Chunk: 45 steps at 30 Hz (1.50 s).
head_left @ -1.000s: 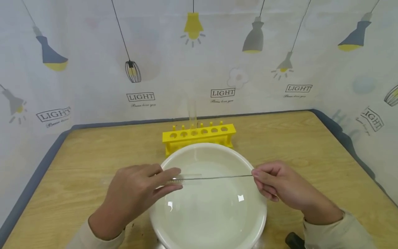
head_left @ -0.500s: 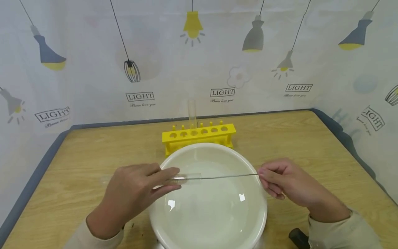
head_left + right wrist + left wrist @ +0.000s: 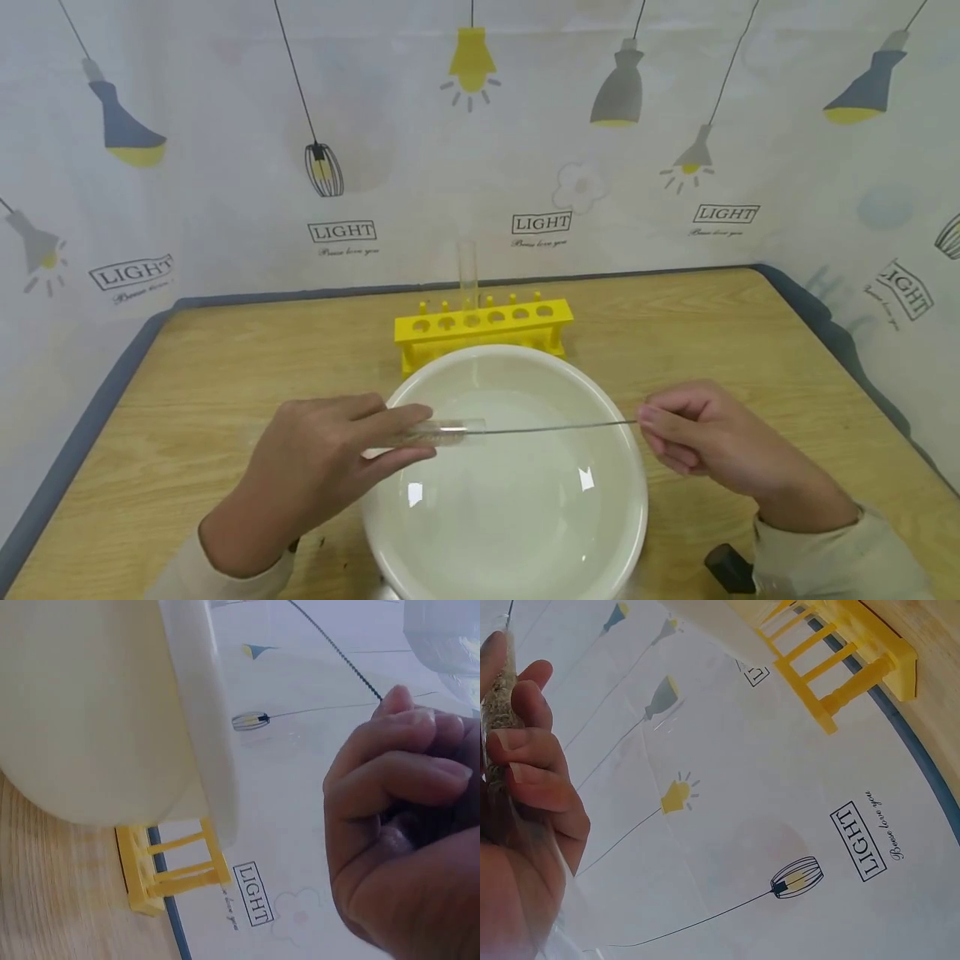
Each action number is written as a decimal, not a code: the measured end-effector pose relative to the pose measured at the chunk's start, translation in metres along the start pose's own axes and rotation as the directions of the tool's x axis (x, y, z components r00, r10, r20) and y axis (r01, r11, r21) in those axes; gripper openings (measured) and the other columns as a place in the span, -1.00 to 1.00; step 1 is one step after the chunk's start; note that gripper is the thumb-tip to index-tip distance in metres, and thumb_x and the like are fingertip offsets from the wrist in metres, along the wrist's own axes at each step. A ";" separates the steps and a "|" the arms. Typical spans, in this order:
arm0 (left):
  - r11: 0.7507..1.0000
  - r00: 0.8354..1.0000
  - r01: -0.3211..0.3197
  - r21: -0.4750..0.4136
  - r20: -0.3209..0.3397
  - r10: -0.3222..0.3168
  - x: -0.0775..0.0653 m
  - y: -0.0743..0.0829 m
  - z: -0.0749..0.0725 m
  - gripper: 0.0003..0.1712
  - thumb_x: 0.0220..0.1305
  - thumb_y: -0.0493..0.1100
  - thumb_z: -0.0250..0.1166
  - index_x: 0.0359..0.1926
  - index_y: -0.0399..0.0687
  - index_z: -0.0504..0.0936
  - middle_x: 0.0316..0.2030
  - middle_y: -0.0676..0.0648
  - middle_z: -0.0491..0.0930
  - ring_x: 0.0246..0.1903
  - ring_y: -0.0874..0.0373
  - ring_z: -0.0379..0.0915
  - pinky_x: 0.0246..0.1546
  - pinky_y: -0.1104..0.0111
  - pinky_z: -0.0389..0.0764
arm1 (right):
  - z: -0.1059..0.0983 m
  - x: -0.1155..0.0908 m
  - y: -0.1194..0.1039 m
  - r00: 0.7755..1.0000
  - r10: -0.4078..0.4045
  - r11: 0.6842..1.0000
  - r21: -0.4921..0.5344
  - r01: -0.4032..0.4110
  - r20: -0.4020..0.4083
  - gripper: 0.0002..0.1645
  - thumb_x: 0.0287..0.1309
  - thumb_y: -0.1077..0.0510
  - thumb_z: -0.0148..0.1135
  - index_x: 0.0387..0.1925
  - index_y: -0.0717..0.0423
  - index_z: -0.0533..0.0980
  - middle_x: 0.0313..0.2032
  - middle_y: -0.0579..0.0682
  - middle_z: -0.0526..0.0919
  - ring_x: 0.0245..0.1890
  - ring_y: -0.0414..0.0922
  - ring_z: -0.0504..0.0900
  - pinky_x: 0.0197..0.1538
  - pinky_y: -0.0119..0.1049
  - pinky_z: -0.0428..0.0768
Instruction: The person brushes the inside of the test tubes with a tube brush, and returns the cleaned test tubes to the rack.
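Note:
Above a white basin (image 3: 495, 533), my left hand (image 3: 322, 454) grips a clear test tube (image 3: 472, 430) lying sideways, its mouth to the right. A test tube brush (image 3: 555, 429) runs into that mouth. Its pale bristles (image 3: 502, 705) show through the glass in the left wrist view, among my curled fingers. My right hand (image 3: 708, 437) pinches the far end of the twisted wire, just beyond the basin's right rim. In the right wrist view the wire (image 3: 341, 652) slants up and away from my fingertips. My left palm hides the tube's closed end.
Behind the basin stands a yellow test tube rack (image 3: 483, 323), with one clear test tube (image 3: 468, 275) upright in it. A black object (image 3: 727, 568) lies by my right sleeve. A lamp-printed sheet (image 3: 420, 167) borders the wooden table (image 3: 675, 325).
My right hand has moved to the right, drawing the brush partway out, so its bristles are nearer the tube's mouth. The left hand keeps its hold in nearly the same place.

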<state>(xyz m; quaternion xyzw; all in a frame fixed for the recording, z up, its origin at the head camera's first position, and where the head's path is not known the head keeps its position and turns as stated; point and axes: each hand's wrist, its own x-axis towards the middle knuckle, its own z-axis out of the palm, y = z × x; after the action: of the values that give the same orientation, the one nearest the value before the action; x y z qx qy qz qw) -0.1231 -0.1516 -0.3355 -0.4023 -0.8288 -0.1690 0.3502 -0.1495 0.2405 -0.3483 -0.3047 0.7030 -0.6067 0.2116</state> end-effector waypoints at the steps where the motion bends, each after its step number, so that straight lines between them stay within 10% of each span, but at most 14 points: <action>1: 1.000 1.000 -0.001 -0.005 0.002 0.001 0.000 0.000 0.000 -0.52 0.41 0.29 0.11 -0.21 0.10 0.79 -0.58 0.16 0.62 -0.73 0.41 0.34 -0.75 0.61 0.26 | -0.001 0.000 0.000 1.000 -0.009 1.000 -0.029 0.009 -0.004 -0.54 0.52 0.38 -0.21 -0.57 0.19 0.36 -0.72 0.09 0.18 -0.78 0.01 0.13 -0.76 -0.35 0.18; 13: 0.985 0.981 0.135 -0.108 0.157 -0.117 -0.003 0.004 -0.008 -0.64 0.33 0.25 0.26 -0.21 0.14 0.77 -0.42 0.20 0.74 -0.59 0.51 0.46 -0.57 0.58 0.49 | -0.002 -0.003 0.002 0.985 -0.163 0.922 -0.364 0.132 -0.056 -0.51 0.41 0.48 -0.07 -0.55 -0.05 0.46 -0.69 -0.06 0.33 -0.72 -0.25 0.26 -0.66 -0.41 0.34; 22: 0.882 0.859 0.385 -0.273 0.454 -0.234 0.001 0.014 -0.018 -0.79 0.29 0.14 0.34 -0.17 0.21 0.75 -0.53 0.36 0.58 -0.59 0.58 0.29 -0.52 0.64 0.42 | 0.001 -0.008 -0.003 0.954 -0.300 0.864 -0.433 0.257 -0.032 -0.51 0.21 0.62 0.04 -0.36 -0.01 0.61 -0.49 -0.17 0.63 -0.54 -0.28 0.51 -0.51 -0.43 0.53; 30: 0.831 0.788 0.472 -0.294 0.564 -0.247 0.000 0.013 -0.021 -0.76 0.34 0.22 0.25 -0.20 0.28 0.70 -0.61 0.39 0.43 -0.63 0.54 0.24 -0.55 0.57 0.43 | 0.008 -0.004 -0.001 0.882 -0.470 0.808 -0.392 0.439 0.019 -0.55 0.16 0.63 0.10 -0.23 0.08 0.65 -0.40 -0.06 0.72 -0.43 -0.30 0.61 -0.45 -0.48 0.56; 39: 0.819 0.787 0.473 -0.325 0.574 -0.227 0.001 0.013 -0.018 -0.79 0.36 0.22 0.22 -0.21 0.33 0.68 -0.62 0.39 0.42 -0.61 0.53 0.27 -0.52 0.56 0.46 | 0.021 0.001 0.000 0.820 -0.571 0.727 -0.444 0.523 0.033 -0.74 0.21 0.49 0.23 -0.18 0.15 0.67 -0.36 -0.01 0.75 -0.39 -0.27 0.64 -0.34 -0.51 0.58; 45: 0.812 0.758 0.495 -0.310 0.610 -0.229 0.002 0.016 -0.017 -0.76 0.40 0.26 0.16 -0.30 0.34 0.59 -0.67 0.38 0.22 -0.64 0.52 0.17 -0.56 0.54 0.39 | 0.027 0.005 0.001 0.791 -0.611 0.684 -0.484 0.546 0.029 -0.82 0.23 0.38 0.29 -0.16 0.19 0.69 -0.36 0.01 0.78 -0.31 -0.26 0.70 -0.26 -0.51 0.60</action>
<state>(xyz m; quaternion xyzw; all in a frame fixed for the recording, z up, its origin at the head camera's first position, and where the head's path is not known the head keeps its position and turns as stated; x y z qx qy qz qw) -0.1037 -0.1496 -0.3221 -0.3301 -0.8932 -0.3018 -0.0456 -0.1355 0.2175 -0.3538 -0.5111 0.7077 -0.4731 -0.1190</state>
